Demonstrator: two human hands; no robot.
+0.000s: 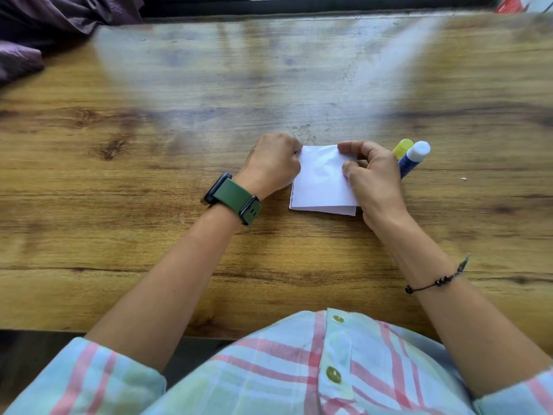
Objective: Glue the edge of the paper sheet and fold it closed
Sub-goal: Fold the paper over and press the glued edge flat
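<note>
Paper sheet (321, 181), white and already folded into a small squarish packet, lies on the wooden counter (149, 145) between the two hands. Its folded edge shows as doubled layers along the side nearest the person, and its upper face bulges slightly near the far end.

Left hand (273, 166) rests just left of the paper, curled into a loose fist, with its fingertips pinching or pressing the paper's far left corner; the exact grip is hidden behind the knuckles. A smartwatch with a green strap (235, 199) sits on that wrist.

Right hand (374, 178) lies over the paper's right edge. Its thumb (348, 169) presses down on the right side of the sheet, and its index finger (348, 146) curls over the far right corner, so the fingers are narrowly closed on the paper. A thin black beaded bracelet (434, 283) circles that forearm.

Right of the paper, touching the back of the right hand, a glue stick (413, 158) with a blue body and an exposed white tip lies on the counter, pointing away from the person. Its yellow cap (402, 148) lies just beside it, on the side nearer the paper.

Nearer the person than the paper, a pale plaid shirt (299, 369) fills the lower view.
</note>
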